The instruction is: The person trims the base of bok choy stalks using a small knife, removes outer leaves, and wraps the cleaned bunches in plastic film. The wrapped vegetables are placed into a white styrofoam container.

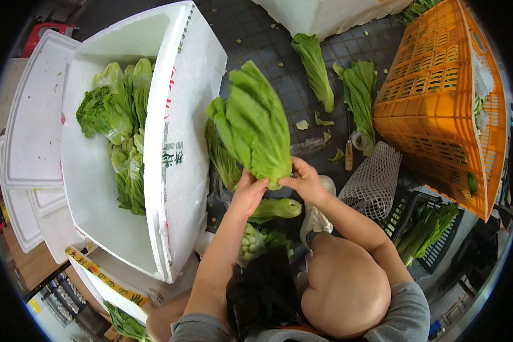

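Note:
A leafy green mustard-type head [256, 124] is held by its stem end, its broad leaves fanned away from me. My left hand [249, 193] grips the base from the left with the thumb on top. From the right, my right hand [304, 179] pinches the same base. Beneath and left of it lies another leafy head [223, 158] on the dark tiled floor. A further head [278, 209] rests just below my hands, its cut stem facing right. Nearer my lap is a bunch with pale stems [252, 241], partly hidden by my left forearm.
A white foam box [196, 128] with bagged greens [111, 102] stands left. Right are an orange plastic crate [427, 94], a white foam net [374, 179], a wooden-handled tool [349, 156], a tape roll [359, 140] and a dark basket [436, 252]. Two loose heads [314, 70] lie ahead.

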`<state>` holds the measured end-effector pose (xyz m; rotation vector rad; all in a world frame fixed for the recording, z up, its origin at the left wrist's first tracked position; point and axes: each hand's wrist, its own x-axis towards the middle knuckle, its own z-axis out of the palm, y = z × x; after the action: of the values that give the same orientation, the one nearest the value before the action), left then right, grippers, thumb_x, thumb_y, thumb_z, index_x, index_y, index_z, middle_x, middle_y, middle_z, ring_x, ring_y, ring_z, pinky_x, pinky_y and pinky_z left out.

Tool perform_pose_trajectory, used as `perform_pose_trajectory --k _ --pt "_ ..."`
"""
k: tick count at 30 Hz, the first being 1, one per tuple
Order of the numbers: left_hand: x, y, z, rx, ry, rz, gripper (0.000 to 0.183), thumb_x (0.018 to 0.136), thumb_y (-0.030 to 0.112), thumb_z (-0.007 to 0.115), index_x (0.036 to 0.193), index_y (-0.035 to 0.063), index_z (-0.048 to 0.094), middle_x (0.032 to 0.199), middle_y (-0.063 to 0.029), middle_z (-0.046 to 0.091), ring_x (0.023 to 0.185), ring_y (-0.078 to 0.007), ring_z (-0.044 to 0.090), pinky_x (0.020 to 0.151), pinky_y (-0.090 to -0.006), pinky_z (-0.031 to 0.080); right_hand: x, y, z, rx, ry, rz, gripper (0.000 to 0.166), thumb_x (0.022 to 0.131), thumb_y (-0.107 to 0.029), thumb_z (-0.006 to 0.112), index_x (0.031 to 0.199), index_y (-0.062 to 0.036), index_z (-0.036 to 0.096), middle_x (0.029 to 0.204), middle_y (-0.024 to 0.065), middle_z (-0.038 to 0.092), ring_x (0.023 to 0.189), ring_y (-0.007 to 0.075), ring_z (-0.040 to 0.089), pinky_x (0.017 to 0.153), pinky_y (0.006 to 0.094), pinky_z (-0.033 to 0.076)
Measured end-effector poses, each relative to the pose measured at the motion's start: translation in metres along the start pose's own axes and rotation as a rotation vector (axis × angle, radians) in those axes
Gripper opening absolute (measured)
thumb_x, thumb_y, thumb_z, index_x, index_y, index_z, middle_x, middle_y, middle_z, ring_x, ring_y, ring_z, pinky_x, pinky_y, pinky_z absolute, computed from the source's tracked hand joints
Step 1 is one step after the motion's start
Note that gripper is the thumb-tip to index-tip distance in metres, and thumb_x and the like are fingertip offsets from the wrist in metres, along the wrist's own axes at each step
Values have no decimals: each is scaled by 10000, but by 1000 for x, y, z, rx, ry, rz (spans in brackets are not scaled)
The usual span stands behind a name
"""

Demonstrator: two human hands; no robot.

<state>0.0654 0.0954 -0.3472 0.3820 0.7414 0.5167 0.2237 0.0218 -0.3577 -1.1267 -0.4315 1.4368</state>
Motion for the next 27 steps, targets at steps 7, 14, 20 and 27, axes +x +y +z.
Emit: perform_pose_trajectory --k 7,14,20,27 --pt "-4 -21 -36 1492 846 551 654 737 225 742 1224 -3 371 1142 -140 441 1076 -222 442 925 -334 367 25 -21 -42 40 121 94 478 831 -137 643 1253 -14 457 1095 71 590 937 153 592 803 301 492" --pt "1 -5 -79 1166 865 278 502 759 37 638 1187 -27 383 964 -110 541 821 -195 563 683 -301 470 44 -6 -58 -269 239 322 495 839 -153 630 1278 -37 433 1087 77 587 942 181 595 807 321 502" --pt "-16 -1 -74 427 451 269 338 850 -16 499 1187 -1 481 1085 -57 560 913 -128 551 784 -283 452 43 17 -90 -876 561 -83 430 788 -142 662 1173 -28 509 987 79 589 840 179 577 725 311 482" --pt "-15 -5 -14 436 308 365 364 818 -38 556 1164 18 460 1101 -45 535 1014 -136 522 880 -279 420 16 -4 12 -349 -208 -17 605 757 -136 724 1256 -2 409 1075 95 555 938 150 544 801 290 464"
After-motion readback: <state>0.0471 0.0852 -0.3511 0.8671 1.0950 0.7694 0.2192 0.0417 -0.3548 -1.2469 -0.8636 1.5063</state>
